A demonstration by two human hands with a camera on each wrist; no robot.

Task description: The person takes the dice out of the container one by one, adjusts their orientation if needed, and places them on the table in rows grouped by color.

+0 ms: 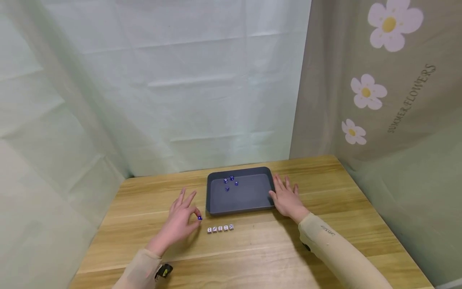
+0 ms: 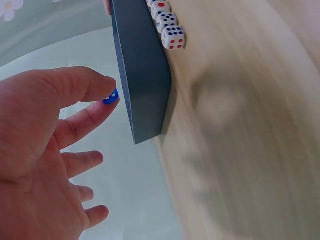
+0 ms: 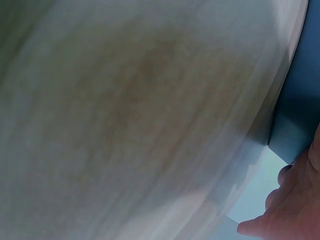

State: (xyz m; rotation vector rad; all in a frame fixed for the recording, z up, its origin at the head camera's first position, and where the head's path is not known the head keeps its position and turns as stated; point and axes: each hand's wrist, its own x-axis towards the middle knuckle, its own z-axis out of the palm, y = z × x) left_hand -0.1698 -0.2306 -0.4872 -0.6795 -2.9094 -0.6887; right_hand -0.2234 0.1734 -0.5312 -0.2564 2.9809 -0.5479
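My left hand [image 1: 182, 218] pinches a blue die [image 2: 111, 96] between thumb and index finger, the other fingers spread. It hovers near the front left corner of a dark grey tray [image 1: 249, 192]. Inside the tray, toward its left side, lie several blue dice [image 1: 227, 188]. In front of the tray, a row of several white dice [image 1: 220, 228] sits on the table; the left wrist view shows red and blue pips on them. My right hand [image 1: 286, 198] rests against the tray's right side with fingers extended; the right wrist view shows only part of it.
The wooden table [image 1: 260, 249] spreads around the tray. Behind it hangs a pale curtain [image 1: 202, 100], with a flower-printed cloth [image 1: 390, 92] at the right. A small black device [image 1: 164, 271] is strapped at the left wrist.
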